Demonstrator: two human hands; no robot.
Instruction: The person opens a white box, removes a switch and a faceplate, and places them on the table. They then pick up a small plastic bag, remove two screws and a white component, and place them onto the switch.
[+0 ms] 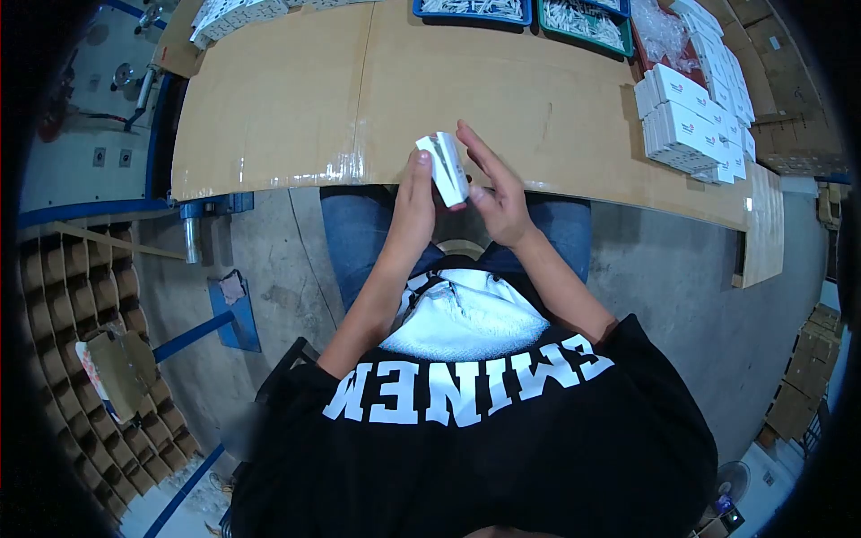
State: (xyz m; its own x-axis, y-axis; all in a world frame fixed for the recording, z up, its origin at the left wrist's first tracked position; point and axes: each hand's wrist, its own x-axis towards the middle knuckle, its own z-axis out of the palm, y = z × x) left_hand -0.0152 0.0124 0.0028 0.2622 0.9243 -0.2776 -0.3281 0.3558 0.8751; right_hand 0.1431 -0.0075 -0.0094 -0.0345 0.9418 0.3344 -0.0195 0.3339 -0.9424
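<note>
A small white cardboard box [445, 170] is held tilted above the table's near edge, in front of my lap. My left hand [415, 199] is closed on its left side, with the thumb up along the box. On the other side, my right hand [502, 204] is open, its fingers stretched out and pointing away from me. The right thumb is close to the box's lower right edge; whether it touches cannot be made out. One end of the box seems to have a flap or opening, but the inside is not visible.
The table [269, 117] is covered with cardboard. White boxes are stacked [686, 134] at the right. A blue tray [473, 20] and a green tray [587, 40] of small white pieces stand at the far edge. A cardboard divider grid [81, 296] is at the left.
</note>
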